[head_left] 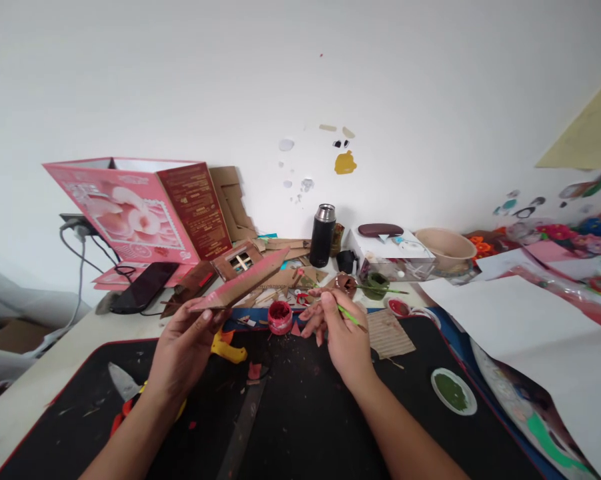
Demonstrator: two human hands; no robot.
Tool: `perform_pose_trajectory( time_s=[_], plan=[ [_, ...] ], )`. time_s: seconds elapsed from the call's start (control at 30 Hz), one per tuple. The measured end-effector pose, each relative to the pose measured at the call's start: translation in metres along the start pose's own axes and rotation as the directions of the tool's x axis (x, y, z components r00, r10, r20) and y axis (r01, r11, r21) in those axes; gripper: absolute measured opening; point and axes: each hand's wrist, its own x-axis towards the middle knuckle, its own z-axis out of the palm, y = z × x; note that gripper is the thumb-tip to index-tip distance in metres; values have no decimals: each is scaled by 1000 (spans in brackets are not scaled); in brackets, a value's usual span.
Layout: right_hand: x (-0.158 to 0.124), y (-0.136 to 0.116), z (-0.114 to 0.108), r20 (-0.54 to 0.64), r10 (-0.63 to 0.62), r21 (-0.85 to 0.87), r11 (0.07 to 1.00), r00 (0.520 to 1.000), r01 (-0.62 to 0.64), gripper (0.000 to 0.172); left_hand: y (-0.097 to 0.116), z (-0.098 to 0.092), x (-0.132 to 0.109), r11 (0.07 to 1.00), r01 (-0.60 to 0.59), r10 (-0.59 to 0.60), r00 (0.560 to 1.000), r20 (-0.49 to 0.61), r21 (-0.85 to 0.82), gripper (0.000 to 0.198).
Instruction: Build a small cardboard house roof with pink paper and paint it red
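Observation:
My left hand holds a long cardboard piece by its lower left end; the piece is partly painted pink and slants up to the right. In my right hand is a thin green paintbrush, pinched between thumb and fingers. Between the hands stands an open jar of red paint, just left of my right fingertips. The brush is apart from the cardboard piece.
Scissors, a yellow-handled tool and a metal ruler lie on the black mat. A green paint lid is at right. Behind stand a black bottle and a pink box.

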Motion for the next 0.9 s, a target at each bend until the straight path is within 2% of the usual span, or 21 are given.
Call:
perform_pose_trajectory(
  time_s=[0.17, 0.27, 0.37, 0.47, 0.73, 0.8, 0.9],
  plan=[
    [0, 7, 1, 60, 25, 35, 999, 998, -28, 51, 1, 4, -12, 993, -69, 64, 996, 59, 94, 33],
    [0, 11, 2, 93, 30, 46, 998, 995, -34, 50, 4, 6, -23, 946, -212, 183, 974, 136, 244, 21],
    [0, 15, 3, 143, 46, 62, 997, 989, -55, 49, 8, 8, -33, 823, -404, 321, 911, 260, 399, 11],
    [1, 17, 3, 172, 67, 83, 993, 983, -82, 52, 10, 12, -41, 697, -540, 389, 837, 384, 471, 7],
    [-1, 16, 4, 209, 109, 239, 958, 972, -159, 51, 10, 23, -57, 400, -761, 501, 648, 573, 511, 20],
    [-1, 16, 5, 214, 123, 265, 948, 969, -179, 51, 10, 26, -60, 362, -781, 500, 624, 601, 510, 22],
    [-1, 17, 5, 230, 135, 299, 933, 964, -202, 49, 10, 31, -63, 359, -792, 463, 610, 643, 494, 23]
  ],
)
